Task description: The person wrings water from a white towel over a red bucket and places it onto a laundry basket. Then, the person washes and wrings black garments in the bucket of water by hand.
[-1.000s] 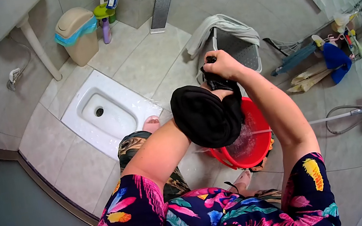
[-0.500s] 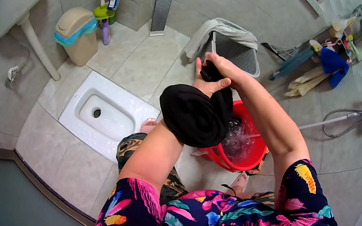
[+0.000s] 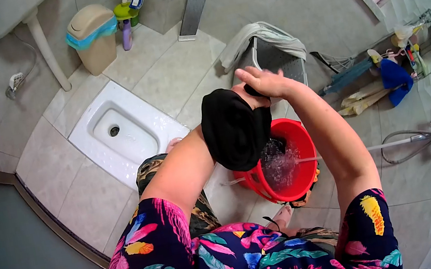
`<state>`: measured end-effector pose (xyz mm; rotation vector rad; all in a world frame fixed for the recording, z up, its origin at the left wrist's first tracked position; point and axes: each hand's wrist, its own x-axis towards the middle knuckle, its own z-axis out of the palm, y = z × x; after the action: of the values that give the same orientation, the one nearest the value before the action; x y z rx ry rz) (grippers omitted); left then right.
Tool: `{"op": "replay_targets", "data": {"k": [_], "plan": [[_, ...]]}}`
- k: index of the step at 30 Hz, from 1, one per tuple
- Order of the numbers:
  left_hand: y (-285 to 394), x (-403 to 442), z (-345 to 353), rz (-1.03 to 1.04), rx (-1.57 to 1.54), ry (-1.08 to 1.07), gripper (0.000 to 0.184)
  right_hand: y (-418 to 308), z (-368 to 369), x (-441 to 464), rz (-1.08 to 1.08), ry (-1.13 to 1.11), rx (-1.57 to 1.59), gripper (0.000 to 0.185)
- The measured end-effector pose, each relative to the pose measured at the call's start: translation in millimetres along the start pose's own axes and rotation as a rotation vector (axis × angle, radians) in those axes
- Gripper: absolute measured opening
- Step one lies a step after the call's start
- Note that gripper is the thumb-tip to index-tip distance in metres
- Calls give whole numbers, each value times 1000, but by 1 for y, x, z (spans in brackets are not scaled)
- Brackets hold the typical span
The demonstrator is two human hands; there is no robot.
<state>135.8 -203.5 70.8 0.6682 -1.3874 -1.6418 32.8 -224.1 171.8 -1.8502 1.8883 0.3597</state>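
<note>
Round my left forearm the cloth sits bunched, its long axis crossing the arm and sagging toward me. My left hand is mostly hidden; I can't tell its grip. My right hand, fingers stretched, reaches over it. Lower right stands the bucket.
</note>
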Motion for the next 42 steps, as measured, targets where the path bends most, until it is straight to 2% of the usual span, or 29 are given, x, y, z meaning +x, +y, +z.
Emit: {"op": "replay_targets", "data": {"k": [1, 3, 5, 6, 9, 10, 11, 13, 14, 16, 17, 19, 20, 21, 23, 25, 28, 30, 33, 34, 36, 39, 41, 42], "plan": [[-1, 1, 1, 39, 2, -6, 39, -7, -7, -7, 1, 1, -2, 84], [-2, 2, 2, 31, 6, 4, 38, -15, -15, -16, -333, 89, -46, 93], [1, 0, 3, 15, 30, 9, 38, -22, -21, -27, -387, -235, 285, 98], [3, -2, 4, 2, 57, 14, 38, -26, -17, -32, -496, -329, 269, 101], [7, -8, 6, -37, 146, 31, 37, -36, 0, -37, -809, -482, 384, 112], [9, -9, 7, -50, 177, 38, 37, -41, 5, -40, -778, -548, 406, 118], [11, -11, 6, -65, 211, 48, 36, -43, 7, -47, -843, -351, 192, 106], [13, -12, 7, -111, 263, 66, 36, -50, 17, -61, -769, -305, 261, 76], [15, -11, 6, -142, 280, 77, 36, -47, 20, -66, -764, -302, 267, 76], [13, -8, 2, -233, 279, 118, 35, -40, 26, -73, -728, -34, 302, 50], [10, -6, 0, -303, 232, 160, 35, -32, 31, -76, -883, 132, 278, 43], [-5, 6, -5, -480, -27, 291, 35, -27, 34, -109, -910, 29, 510, 42], [-33, 17, -6, -568, -275, 414, 38, -23, 37, -120, -1019, 71, 459, 39], [-41, 21, -13, -539, -415, 474, 33, -20, 33, -135, -1085, 93, 304, 39], [-70, 38, -35, -509, -784, 453, 28, -10, 28, -159, -1203, 206, 4, 38], [-62, 38, -48, -475, -846, 588, 29, 14, 18, -171, -1144, 309, -131, 37], [-51, 33, -46, -406, -945, 536, 28, 56, 0, -166, -991, 611, 0, 34], [-35, 26, -31, -391, -978, 495, 27, 82, -1, -147, -851, 833, 289, 27], [-16, 16, -14, -332, -1028, 408, 26, 109, 15, -112, -688, 1118, 911, 18], [-11, 16, -12, -287, -1040, 364, 25, 119, 21, -101, -686, 1122, 911, 18], [-2, 15, -8, -226, -1041, 376, 25, 144, 41, -77, -385, 1304, 1039, 13], [-6, 23, -10, -123, -1068, 381, 24, 161, 84, -38, -111, 1461, 726, 21], [-13, 24, -11, -94, -1091, 380, 24, 162, 108, -8, 46, 1492, 771, 25], [-14, 26, -10, -87, -1116, 336, 23, 162, 118, 8, 176, 1445, 1018, 24]]}}
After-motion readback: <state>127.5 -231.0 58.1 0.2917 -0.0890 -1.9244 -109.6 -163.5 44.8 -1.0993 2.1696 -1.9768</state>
